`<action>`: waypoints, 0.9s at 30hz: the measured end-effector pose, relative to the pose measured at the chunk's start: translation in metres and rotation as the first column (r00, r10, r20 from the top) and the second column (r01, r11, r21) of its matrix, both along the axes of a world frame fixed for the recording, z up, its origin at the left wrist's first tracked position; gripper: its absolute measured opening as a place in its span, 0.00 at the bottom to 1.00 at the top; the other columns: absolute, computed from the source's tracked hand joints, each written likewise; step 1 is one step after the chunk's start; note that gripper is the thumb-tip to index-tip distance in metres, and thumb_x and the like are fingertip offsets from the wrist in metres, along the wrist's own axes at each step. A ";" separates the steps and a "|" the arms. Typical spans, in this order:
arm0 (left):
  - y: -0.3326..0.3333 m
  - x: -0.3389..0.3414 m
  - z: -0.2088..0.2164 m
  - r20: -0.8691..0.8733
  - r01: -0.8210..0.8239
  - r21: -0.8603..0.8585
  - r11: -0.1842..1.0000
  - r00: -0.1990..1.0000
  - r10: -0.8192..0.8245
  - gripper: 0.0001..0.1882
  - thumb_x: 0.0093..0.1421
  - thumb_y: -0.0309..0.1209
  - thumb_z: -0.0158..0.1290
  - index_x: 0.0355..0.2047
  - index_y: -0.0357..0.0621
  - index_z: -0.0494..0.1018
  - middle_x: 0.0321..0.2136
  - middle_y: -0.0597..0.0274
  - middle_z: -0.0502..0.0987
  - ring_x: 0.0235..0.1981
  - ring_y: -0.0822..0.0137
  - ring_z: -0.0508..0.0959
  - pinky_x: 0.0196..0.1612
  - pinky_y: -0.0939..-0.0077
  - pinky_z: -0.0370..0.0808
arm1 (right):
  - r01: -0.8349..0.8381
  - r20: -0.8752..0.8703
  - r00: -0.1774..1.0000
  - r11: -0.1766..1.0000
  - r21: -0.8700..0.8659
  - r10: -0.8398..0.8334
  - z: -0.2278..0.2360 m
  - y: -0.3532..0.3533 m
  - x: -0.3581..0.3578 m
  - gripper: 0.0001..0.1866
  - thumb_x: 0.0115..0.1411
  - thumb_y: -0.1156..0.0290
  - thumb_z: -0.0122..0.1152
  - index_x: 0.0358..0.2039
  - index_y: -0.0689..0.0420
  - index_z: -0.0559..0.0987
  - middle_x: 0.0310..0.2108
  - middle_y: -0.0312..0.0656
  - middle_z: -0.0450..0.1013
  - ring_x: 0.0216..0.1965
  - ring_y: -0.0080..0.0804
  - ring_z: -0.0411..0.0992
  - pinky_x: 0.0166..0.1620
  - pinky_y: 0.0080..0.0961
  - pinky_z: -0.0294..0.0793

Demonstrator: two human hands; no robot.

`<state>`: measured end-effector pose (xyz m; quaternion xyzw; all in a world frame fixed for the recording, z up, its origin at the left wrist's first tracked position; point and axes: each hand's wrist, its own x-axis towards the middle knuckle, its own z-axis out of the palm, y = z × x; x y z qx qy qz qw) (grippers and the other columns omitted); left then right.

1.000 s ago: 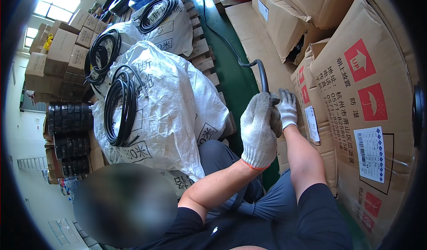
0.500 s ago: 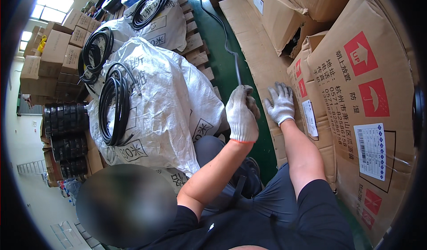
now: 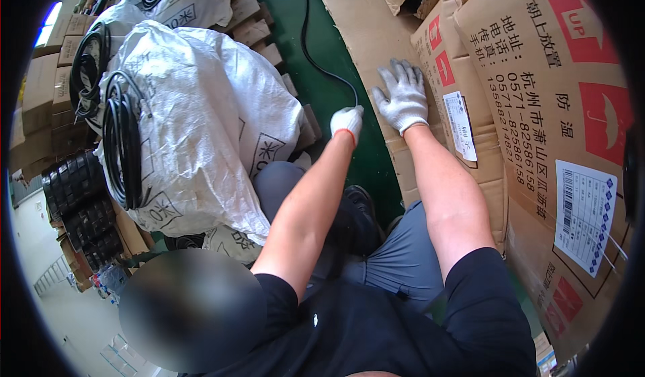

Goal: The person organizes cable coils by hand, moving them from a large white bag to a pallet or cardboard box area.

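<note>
I look down through the left of two wide fisheye cameras worn side by side on the person's head, upright and unmirrored. Close below me, the black short-sleeved shirt spreads along the bottom edge; farther off, the white-gloved left hand and grey-white-gloved right hand sit above mid-frame. Beyond them my view runs forward along the dark green floor, edges bending toward a black round rim.

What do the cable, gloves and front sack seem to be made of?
Cable: likely rubber or soft plastic, black with a slight sheen, bending in smooth curves. Gloves: likely matte knit, from the snug cuffs; fibre unclear. Front sack: probably woven plastic, white and slightly glossy, with crisp creases.
</note>
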<state>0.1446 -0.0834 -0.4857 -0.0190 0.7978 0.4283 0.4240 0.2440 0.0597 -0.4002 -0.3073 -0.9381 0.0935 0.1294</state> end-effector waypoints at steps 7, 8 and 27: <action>0.019 -0.109 -0.049 0.462 0.955 -0.236 0.180 0.274 -0.844 0.25 0.75 0.47 0.51 0.35 0.43 0.90 0.33 0.56 0.89 0.37 0.55 0.87 0.45 0.52 0.80 | -0.032 -0.030 0.999 0.999 -0.001 0.032 0.014 -0.012 -0.023 0.29 0.70 0.46 0.63 0.67 0.43 0.79 0.74 0.51 0.67 0.76 0.55 0.62 0.81 0.57 0.51; 0.022 -0.100 -0.055 0.466 0.959 -0.223 0.173 0.261 -0.846 0.25 0.75 0.47 0.51 0.35 0.43 0.90 0.33 0.56 0.89 0.37 0.55 0.87 0.45 0.52 0.80 | -0.027 -0.036 0.999 1.000 0.006 0.028 0.011 -0.008 -0.020 0.29 0.70 0.47 0.63 0.67 0.44 0.79 0.74 0.51 0.68 0.76 0.55 0.62 0.81 0.57 0.51; 0.012 -0.085 -0.063 -0.263 -0.106 -0.059 0.993 0.961 0.087 0.22 0.64 0.38 0.61 0.50 0.31 0.82 0.45 0.37 0.87 0.47 0.43 0.86 0.53 0.54 0.80 | -0.045 -0.063 0.997 0.999 -0.019 0.044 0.010 -0.009 -0.015 0.28 0.67 0.53 0.66 0.65 0.47 0.79 0.72 0.53 0.69 0.74 0.59 0.64 0.78 0.60 0.56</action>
